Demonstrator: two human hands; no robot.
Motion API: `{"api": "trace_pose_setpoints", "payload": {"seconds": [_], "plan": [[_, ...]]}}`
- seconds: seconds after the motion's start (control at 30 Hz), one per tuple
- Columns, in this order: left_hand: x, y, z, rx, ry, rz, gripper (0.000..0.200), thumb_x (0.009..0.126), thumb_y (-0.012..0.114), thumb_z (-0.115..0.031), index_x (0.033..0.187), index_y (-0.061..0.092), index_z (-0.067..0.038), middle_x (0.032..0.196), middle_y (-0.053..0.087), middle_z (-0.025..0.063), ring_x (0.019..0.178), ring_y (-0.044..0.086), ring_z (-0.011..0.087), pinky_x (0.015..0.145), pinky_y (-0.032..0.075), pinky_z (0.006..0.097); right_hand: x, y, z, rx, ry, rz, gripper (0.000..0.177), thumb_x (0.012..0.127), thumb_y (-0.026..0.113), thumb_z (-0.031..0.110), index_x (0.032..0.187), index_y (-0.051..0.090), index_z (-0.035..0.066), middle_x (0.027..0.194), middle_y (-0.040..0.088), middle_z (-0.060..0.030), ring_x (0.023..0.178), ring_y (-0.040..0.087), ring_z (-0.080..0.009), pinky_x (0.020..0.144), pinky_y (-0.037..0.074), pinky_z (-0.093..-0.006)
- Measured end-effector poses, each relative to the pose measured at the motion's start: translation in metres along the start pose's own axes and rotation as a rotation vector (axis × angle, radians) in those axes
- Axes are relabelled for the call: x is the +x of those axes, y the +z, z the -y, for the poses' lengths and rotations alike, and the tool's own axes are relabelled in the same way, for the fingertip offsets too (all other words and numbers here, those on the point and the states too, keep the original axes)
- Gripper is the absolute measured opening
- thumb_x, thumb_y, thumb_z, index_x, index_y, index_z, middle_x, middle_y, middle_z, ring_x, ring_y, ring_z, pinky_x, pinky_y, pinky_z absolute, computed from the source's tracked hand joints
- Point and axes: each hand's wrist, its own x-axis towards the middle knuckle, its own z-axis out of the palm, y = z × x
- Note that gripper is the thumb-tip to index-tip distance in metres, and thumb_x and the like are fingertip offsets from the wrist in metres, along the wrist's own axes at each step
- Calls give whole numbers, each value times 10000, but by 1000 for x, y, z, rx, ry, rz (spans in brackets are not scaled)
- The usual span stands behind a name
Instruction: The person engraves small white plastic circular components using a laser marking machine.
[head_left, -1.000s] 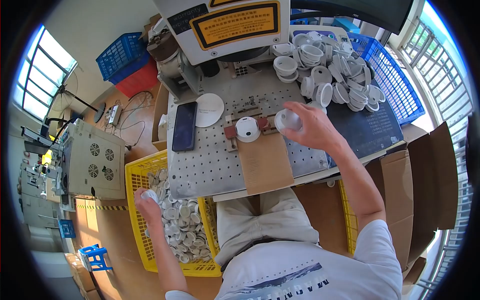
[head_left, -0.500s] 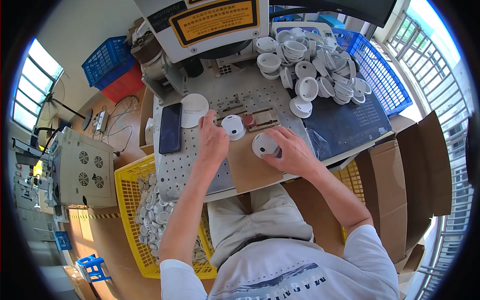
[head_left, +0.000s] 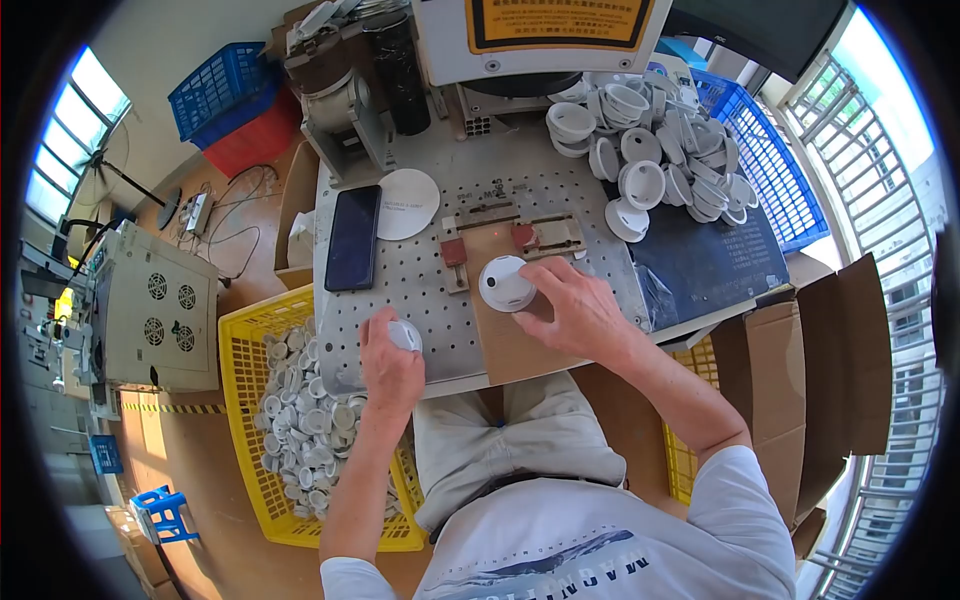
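My right hand (head_left: 580,312) grips a white round plastic lid (head_left: 505,284) with a small dark hole, its fingers and thumb at the lid's right side. This lid is over the brown cardboard sheet (head_left: 520,345), just in front of the metal fixture with red blocks (head_left: 524,236). Near the table's front left edge, my left hand (head_left: 390,365) is closed around another white lid (head_left: 404,335), which my fingers partly cover. The perforated metal plate (head_left: 450,340) lies under both hands.
A heap of white lids (head_left: 640,180) is piled at the back right beside a blue basket (head_left: 775,185). A phone (head_left: 353,240) and a white disc (head_left: 408,205) lie at the left. Below stands a yellow crate (head_left: 240,400) of lids; a cardboard box (head_left: 770,380) is at the right.
My left hand has carried its lid from the fixture toward the table's front left edge. My right hand has brought its lid closer to the fixture. The head view has shifted.
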Motion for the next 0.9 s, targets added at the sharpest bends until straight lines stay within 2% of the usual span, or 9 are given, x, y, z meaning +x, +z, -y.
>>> {"api": "trace_pose_setpoints", "payload": {"seconds": [0.03,0.07,0.13,0.23,0.3,0.4,0.53,0.7,0.9], "plan": [[-4,-4,7,12,-82,-28,197,558,673,76,749,632,53,1174,531,187,1042,515,398,906,441,449,7,1,9,2,-14,9,496,774,777,326,1135,570,55,1017,602,-149,822,658,-351,663,535,-445],[-6,-6,9,16,-96,-36,197,558,673,76,749,632,53,1174,531,187,1042,515,398,906,441,449,14,1,17,-74,91,37,485,778,766,327,1110,564,38,1014,602,-149,830,660,-352,656,535,-452],[-7,-8,8,68,-36,-63,207,561,688,80,758,629,59,1175,532,170,1045,518,385,902,441,440,25,7,27,-154,190,66,475,782,755,328,1086,557,21,1011,602,-149,838,662,-354,648,535,-459],[-6,-7,6,54,-92,-61,221,552,707,76,760,632,64,1179,530,176,1053,515,391,898,441,440,36,13,26,-185,312,152,423,790,749,324,1061,574,51,1066,601,-141,846,649,-369,719,528,-451],[-6,-9,5,51,-84,-68,209,552,710,71,746,634,63,1182,530,178,1056,514,391,898,441,440,35,13,17,-59,65,140,423,786,755,324,1052,574,48,1117,598,-163,918,643,-384,758,531,-445],[-5,-9,5,48,-65,-73,176,553,715,66,710,637,61,1187,529,180,1062,512,391,899,440,441,36,16,10,-126,-91,75,428,793,739,308,1066,563,29,1159,585,-203,997,630,-382,790,527,-460],[-6,-8,8,54,-40,-74,133,550,720,58,654,636,56,1187,528,179,1075,511,387,906,437,440,41,15,17,-138,-56,59,369,800,715,238,1079,570,46,1222,575,-195,1033,618,-383,806,526,-458],[-7,-9,7,43,-51,-73,143,540,726,51,654,638,55,1182,530,180,1082,513,386,913,435,440,58,14,14,-87,-12,182,283,805,687,172,1030,566,50,1175,601,-137,1030,608,-359,793,512,-460],[-6,-9,6,48,-56,-72,156,533,735,42,654,638,58,1176,532,180,1079,515,386,918,433,444,64,13,18,-135,-64,188,264,808,667,137,1026,545,53,1139,596,-125,1005,603,-362,771,506,-461]]}}
